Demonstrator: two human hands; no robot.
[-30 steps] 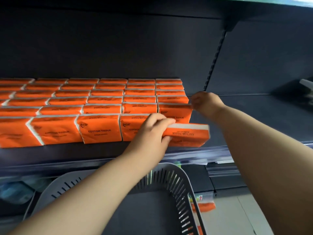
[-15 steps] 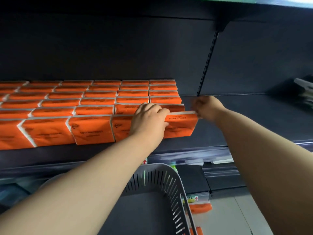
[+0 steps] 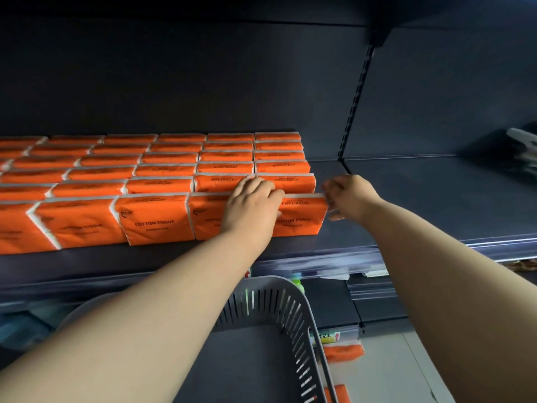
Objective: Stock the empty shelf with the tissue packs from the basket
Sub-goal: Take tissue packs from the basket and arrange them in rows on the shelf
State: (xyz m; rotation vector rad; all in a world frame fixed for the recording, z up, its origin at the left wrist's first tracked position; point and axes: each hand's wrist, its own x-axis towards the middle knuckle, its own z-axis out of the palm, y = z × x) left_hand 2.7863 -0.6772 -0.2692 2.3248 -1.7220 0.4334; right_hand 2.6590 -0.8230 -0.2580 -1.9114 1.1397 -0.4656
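Observation:
Orange "COTTON TISSUE" packs (image 3: 157, 219) fill the left part of the dark shelf (image 3: 406, 205) in several rows. The rightmost pack of the front row (image 3: 302, 216) stands upright on the shelf. My left hand (image 3: 252, 205) lies over its front, fingers curled over its top edge. My right hand (image 3: 348, 196) grips the pack's right end between fingers and thumb. Below my arms, the grey slotted basket (image 3: 290, 312) shows a bare dark bottom; part of its inside is hidden by my left arm.
To the right of the packs the shelf board is bare up to a slotted upright post (image 3: 354, 103). White objects (image 3: 523, 146) lie at the far right. A label rail (image 3: 319, 269) edges the shelf. More orange packs (image 3: 343, 351) sit on a lower shelf.
The pack went from tilted in the air at the shelf's front into an upright place at the right end of the front row. My right hand moved to its right end.

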